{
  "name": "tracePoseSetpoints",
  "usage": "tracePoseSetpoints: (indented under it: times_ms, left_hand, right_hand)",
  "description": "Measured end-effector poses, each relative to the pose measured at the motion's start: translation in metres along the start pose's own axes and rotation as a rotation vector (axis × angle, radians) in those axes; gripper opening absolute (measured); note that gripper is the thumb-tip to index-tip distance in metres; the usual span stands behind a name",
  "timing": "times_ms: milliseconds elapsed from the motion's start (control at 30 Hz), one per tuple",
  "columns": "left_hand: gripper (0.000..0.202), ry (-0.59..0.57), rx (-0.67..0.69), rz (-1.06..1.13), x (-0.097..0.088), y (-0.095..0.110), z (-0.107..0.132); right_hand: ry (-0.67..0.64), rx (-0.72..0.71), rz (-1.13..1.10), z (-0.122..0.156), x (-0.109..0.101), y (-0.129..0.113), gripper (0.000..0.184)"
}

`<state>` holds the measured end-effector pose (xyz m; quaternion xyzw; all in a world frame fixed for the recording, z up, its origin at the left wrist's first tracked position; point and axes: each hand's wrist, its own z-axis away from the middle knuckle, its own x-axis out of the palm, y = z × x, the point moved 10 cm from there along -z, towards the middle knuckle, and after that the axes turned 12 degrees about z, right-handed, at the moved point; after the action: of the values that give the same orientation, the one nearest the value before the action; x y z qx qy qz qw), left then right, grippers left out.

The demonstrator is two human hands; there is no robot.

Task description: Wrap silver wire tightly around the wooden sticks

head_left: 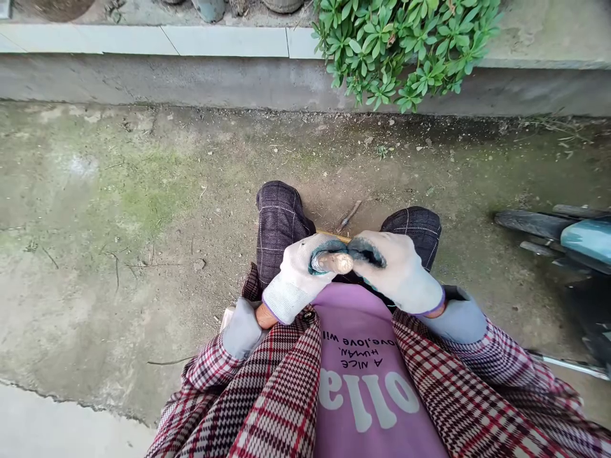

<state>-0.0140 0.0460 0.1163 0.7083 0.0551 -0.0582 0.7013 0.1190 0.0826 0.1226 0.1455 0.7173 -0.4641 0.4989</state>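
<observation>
Both my hands wear white work gloves with grey-blue palms and meet in front of my lap. My left hand (300, 273) is closed around a short pale wooden stick or handle (337, 262) whose rounded end points right. My right hand (398, 267) is closed too, its fingers curled against that rounded end. What else it holds, if anything, is hidden. Below the hands are my dark checked trousers (279, 219), a purple shirt with white lettering (367, 375) and a red plaid jacket.
Bare concrete ground with green moss patches (143, 191) lies ahead. A low kerb (191, 70) runs across the top, with a leafy green plant (401, 44) spilling over it. Part of a blue scooter (573, 242) stands at the right. A small twig (351, 215) lies between my knees.
</observation>
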Motion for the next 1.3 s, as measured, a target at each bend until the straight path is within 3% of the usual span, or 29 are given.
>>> tracePoseSetpoints:
  times_ms: [100,167,267,400,600,967,1200,1300]
  left_hand:
    - [0.009,0.098,-0.122,0.107,-0.006,-0.014,-0.002]
    - [0.009,0.139,-0.230,0.254,-0.008,-0.029,-0.003]
    - [0.011,0.126,-0.405,0.578,0.001,-0.054,-0.002]
    - [0.015,0.072,-0.494,0.812,0.014,-0.066,-0.001]
    - [0.020,-0.016,-0.528,0.906,0.026,-0.065,0.003]
    - [0.027,-0.044,-0.642,0.991,0.036,-0.068,0.005]
    - [0.025,-0.032,-0.647,1.056,0.038,-0.072,0.001]
    - [0.027,-0.027,-0.646,1.041,0.037,-0.074,0.001]
  right_hand:
    - [-0.055,0.146,-0.337,0.000,0.011,0.018,0.009]
    - [-0.048,0.164,-0.420,0.000,0.009,0.023,0.010]
    - [0.073,0.124,-0.250,0.002,-0.012,0.023,0.017]
    - [0.153,-0.095,0.072,0.005,-0.028,-0.006,0.019]
    - [0.192,-0.302,0.386,0.006,-0.021,-0.034,0.025]
    - [0.198,-0.534,0.572,0.007,-0.019,-0.048,0.028]
    - [0.165,-0.571,0.577,0.001,-0.015,-0.049,0.026]
    - [0.078,-0.531,0.556,-0.006,-0.010,-0.044,0.025]
